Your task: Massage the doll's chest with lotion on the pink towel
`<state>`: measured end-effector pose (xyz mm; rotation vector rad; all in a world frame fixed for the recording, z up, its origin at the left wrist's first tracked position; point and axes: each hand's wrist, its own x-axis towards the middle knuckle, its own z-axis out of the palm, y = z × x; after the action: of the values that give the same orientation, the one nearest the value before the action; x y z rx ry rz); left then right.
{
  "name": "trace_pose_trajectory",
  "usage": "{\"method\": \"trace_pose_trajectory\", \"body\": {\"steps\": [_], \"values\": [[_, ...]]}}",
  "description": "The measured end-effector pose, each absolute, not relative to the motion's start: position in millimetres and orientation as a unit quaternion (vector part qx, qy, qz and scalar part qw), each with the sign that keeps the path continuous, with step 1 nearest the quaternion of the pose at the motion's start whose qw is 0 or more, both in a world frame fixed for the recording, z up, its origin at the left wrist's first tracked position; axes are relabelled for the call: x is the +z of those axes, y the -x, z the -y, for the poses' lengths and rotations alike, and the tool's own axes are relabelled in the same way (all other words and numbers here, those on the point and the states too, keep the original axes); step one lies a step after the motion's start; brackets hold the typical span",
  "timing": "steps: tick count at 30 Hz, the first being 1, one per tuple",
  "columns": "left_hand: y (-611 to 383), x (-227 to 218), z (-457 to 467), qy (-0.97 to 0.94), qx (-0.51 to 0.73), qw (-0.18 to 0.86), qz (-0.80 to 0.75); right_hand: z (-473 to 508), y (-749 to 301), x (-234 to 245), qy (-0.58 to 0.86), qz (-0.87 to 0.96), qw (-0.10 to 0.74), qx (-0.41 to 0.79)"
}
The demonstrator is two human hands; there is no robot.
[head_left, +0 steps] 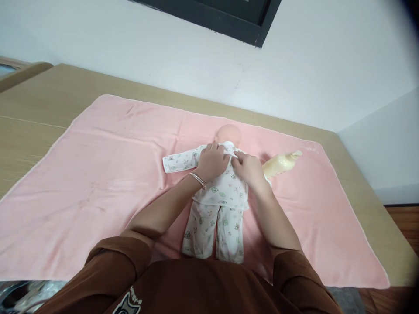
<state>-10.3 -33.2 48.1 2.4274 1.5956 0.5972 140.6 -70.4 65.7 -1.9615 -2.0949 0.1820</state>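
A baby doll point(228, 133) lies on its back on a pink blanket point(108, 174), head towards the wall. It wears a white printed top point(225, 189) and matching trousers point(212, 229). My left hand point(212, 161), with a bracelet on the wrist, rests on the doll's chest near the collar, fingers curled on the fabric. My right hand point(248, 168) pinches the top's front just under the neck. One sleeve point(180, 160) stretches out to the left. The doll's bare arm point(282, 163) sticks out to the right.
The blanket covers most of a light wooden table point(39, 100) set against a white wall. A dark frame point(229, 17) hangs above. Wooden floor point(404, 222) shows at the right. My brown sleeves fill the bottom of the view.
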Motion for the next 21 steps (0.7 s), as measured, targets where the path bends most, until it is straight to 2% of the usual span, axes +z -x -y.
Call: {"method": "trace_pose_trajectory", "body": {"steps": [6,11,16,21], "values": [[9.9,30.2,20.0,-0.815,0.221,0.087,-0.528,48.9,-151.3,41.1,0.639,0.751,0.151,0.067],[8.6,41.8,37.4,-0.854,0.184,0.059,-0.483,62.8,-142.0,55.3,0.611,0.779,0.131,0.044],[7.9,49.3,44.1,-0.849,0.179,0.048,-0.495,73.8,-135.5,71.7,0.656,0.746,0.108,0.04],[13.8,38.8,23.8,-0.829,0.203,0.083,-0.514,61.3,-140.9,59.6,0.688,0.71,0.138,0.051]]}}
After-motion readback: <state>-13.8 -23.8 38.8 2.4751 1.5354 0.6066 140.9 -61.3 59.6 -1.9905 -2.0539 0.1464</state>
